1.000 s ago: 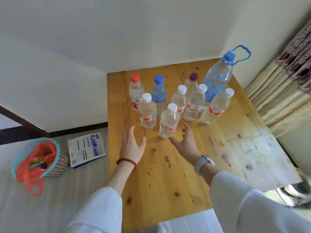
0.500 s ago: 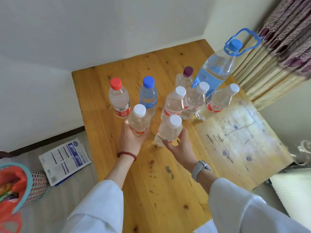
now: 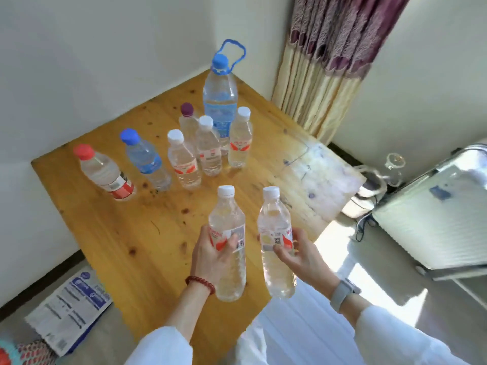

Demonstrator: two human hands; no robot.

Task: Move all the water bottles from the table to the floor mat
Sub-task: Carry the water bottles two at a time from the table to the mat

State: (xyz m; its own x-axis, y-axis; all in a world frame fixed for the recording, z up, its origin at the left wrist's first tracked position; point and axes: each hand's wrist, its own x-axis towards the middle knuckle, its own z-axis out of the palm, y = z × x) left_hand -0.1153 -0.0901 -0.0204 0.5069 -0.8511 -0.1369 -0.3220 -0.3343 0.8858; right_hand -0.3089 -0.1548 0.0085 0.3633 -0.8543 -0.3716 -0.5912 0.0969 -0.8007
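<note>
Two small clear water bottles are lifted off the wooden surface [image 3: 126, 248], one in each of the hands. The left hand [image 3: 210, 255] wraps its fingers round the label band of the left-held bottle [image 3: 228, 248], which has a white cap, a white label with red marks and a barcode, and pale water filling the ribbed body almost to the shoulder. The right hand [image 3: 297, 255] pinches the right-held bottle [image 3: 275, 243] between thumb and fingers at its label (a small square code shows there); this bottle is of the same make, white-capped and slightly tilted. The two held bottles are just beside each other without touching, above the near corner of the surface. Seven bottles stand on the surface farther back: a red-capped bottle [image 3: 104, 171] at the left, a blue-capped bottle [image 3: 146, 159] with a blue label beside it, then a tight cluster of three white-capped bottles [image 3: 208, 148] with red-and-white labels, a purple-capped bottle [image 3: 187, 122] behind them, and a large bottle [image 3: 220, 101] with a blue cap and a blue loop handle at the back. A red bead bracelet [image 3: 200, 283] circles the left wrist and a watch [image 3: 341, 293] the right.
</note>
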